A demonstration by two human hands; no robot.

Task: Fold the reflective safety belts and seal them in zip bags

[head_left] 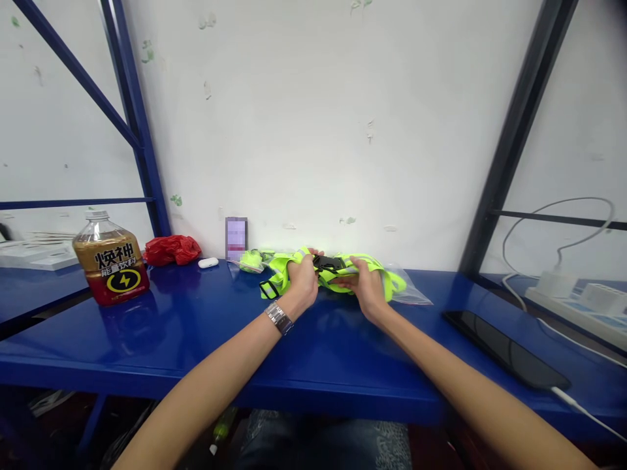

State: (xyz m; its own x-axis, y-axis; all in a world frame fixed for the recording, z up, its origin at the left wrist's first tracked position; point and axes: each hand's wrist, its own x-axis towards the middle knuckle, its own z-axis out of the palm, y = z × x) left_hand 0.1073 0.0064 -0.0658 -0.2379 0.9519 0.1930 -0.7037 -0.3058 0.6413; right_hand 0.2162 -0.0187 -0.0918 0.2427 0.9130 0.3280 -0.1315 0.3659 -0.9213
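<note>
Both hands hold a fluorescent yellow-green reflective strap harness [392,281] with grey stripes, bunched above the blue table. Between the hands sits its black plastic buckle [329,263]. My left hand [304,281], with a metal watch on the wrist, closes around the webbing left of the buckle. My right hand [367,286] grips the strap on the right side, thumb on top. A black strap adjuster [268,289] hangs at the harness's left end. Behind the right hand lies a clear plastic bag [411,290]. Whether the buckle is fully clipped cannot be made out.
On the blue table [206,346] a large drink bottle [112,261], a red plastic bag [172,250] and a white earphone case [208,262] stand left. A phone [236,239] leans on the wall. Right are a black phone [507,348] with cable and a power strip [578,310].
</note>
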